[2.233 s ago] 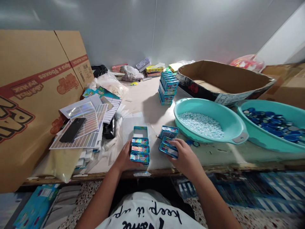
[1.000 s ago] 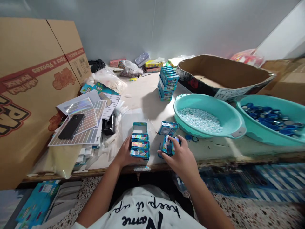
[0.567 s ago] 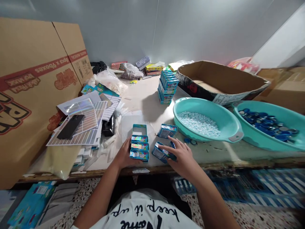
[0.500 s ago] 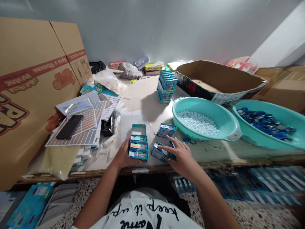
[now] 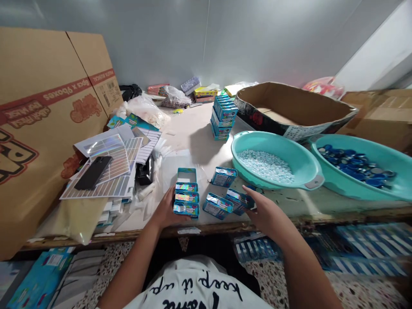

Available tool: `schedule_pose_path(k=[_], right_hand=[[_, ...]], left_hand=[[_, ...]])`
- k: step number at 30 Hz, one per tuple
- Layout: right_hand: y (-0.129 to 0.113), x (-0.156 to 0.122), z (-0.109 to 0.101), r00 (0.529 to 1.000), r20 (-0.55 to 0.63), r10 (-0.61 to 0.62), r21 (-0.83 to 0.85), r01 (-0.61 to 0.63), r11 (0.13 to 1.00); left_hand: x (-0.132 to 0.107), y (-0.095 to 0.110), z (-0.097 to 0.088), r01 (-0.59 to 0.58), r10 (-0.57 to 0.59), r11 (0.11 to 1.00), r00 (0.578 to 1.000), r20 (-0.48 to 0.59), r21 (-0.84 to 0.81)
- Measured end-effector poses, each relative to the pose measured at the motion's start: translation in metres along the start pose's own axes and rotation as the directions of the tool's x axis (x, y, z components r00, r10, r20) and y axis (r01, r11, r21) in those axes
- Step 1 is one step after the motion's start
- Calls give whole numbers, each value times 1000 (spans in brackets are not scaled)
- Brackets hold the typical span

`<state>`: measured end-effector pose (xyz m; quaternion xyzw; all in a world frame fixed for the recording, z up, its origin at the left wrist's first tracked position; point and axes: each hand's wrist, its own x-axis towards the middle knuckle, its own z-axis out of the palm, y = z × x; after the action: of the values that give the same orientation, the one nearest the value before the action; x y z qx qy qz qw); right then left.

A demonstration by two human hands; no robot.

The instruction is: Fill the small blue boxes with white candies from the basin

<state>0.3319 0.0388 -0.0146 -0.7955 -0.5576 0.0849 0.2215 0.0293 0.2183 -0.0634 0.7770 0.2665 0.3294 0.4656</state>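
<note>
Right hand (image 5: 268, 212), farther right now, around glossy rectangular box (image 5: 238, 201)

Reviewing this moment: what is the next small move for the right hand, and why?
Probably lift the small blue box pinched in the right hand over the loose box lying beside it, and set it against the row of boxes that the left hand holds. The row's boxes lie side by side, labels up, and the held one looks the same.
</note>
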Motion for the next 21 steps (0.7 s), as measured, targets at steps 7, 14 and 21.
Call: schedule_pose_path(k=[7,14,21], right_hand=[[-20,22,8,990,22,-138,82,136,987],[-16,15,12,992,38,-120,283,105,953],[-46,-1,6,996,89,-31,363,-3,932]], left_hand=[[1,0,1,33,-33,999,999,-19,-2],[1,-2,0,-9,9,1000,1000,6,12],[0,-2,0,10,-10,999,1000,-2,40]])
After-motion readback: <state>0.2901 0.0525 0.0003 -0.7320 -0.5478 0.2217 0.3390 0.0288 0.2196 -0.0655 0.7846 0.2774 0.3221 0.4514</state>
